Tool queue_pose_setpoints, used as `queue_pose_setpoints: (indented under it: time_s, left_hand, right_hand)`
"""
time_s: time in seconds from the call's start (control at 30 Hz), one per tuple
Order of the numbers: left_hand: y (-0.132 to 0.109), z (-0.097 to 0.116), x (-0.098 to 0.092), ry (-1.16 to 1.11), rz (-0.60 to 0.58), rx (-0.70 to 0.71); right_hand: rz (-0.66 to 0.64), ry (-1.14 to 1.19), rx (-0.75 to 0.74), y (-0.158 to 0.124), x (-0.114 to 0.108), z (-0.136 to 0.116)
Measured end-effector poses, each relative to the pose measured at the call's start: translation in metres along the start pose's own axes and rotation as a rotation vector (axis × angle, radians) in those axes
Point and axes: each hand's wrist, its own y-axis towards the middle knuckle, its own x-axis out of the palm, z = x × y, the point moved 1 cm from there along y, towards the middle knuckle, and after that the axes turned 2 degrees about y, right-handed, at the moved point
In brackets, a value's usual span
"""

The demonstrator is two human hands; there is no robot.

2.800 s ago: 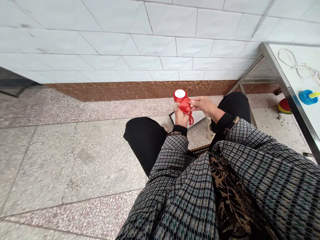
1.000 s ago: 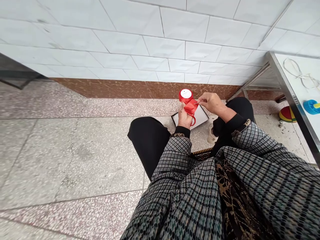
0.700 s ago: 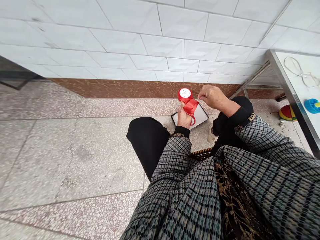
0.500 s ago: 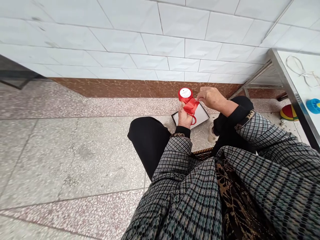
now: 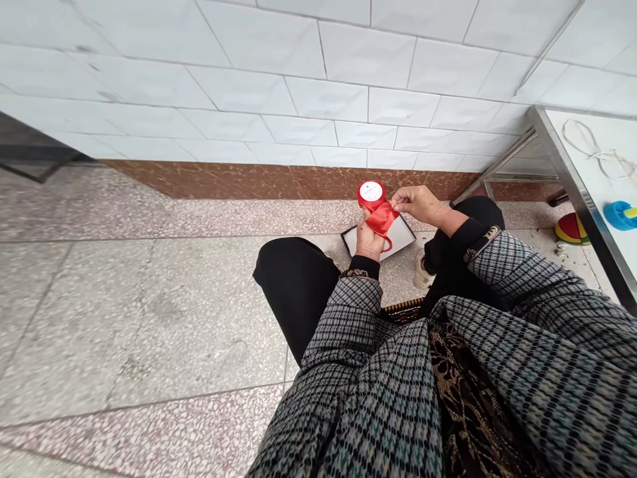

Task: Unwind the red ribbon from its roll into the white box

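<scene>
A red ribbon roll with a white round label [image 5: 371, 192] is at the far end of my left hand [image 5: 369, 240], which is closed on folds of red ribbon [image 5: 381, 219]. A narrow loop of ribbon hangs down beside the palm. From the right, my right hand [image 5: 421, 203] pinches the upper right edge of the red ribbon between thumb and fingertips. Beneath both hands, a shallow white tray with a dark rim [image 5: 401, 237] lies on the floor, partly hidden by my left hand and the ribbon.
At the right stands a metal-edged table [image 5: 577, 176] bearing a pale cord [image 5: 597, 153] and a blue round object [image 5: 620, 216]. A colored ball [image 5: 572, 229] rests on the floor beside it. The tiled wall [image 5: 343, 99] rises ahead.
My right hand has shifted slightly downward, its fingers now pinching the ribbon's edge more openly to view. The ribbon folds have spread a little, and the whole view has tilted slightly.
</scene>
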Motion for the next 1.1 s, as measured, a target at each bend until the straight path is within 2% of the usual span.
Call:
queue_pose_setpoints:
  time_s: [0.2,0.4,0.8,1.1]
  left_hand:
    - [0.003,0.001,-0.004,-0.032,0.118,-0.024]
    - [0.010,-0.005,-0.008,-0.058,0.143,0.035]
    - [0.012,-0.005,-0.012,-0.013,0.194,0.080]
    - [0.012,-0.003,-0.014,-0.021,0.189,0.073]
  right_hand:
    - [0.121,-0.336,-0.037,-0.007,0.012,-0.002]
    - [0.174,-0.412,0.043,-0.010,0.027,-0.003]
    - [0.283,-0.181,0.097,-0.006,0.056,0.011]
    - [0.257,-0.097,0.107,-0.004,0.059,0.016]
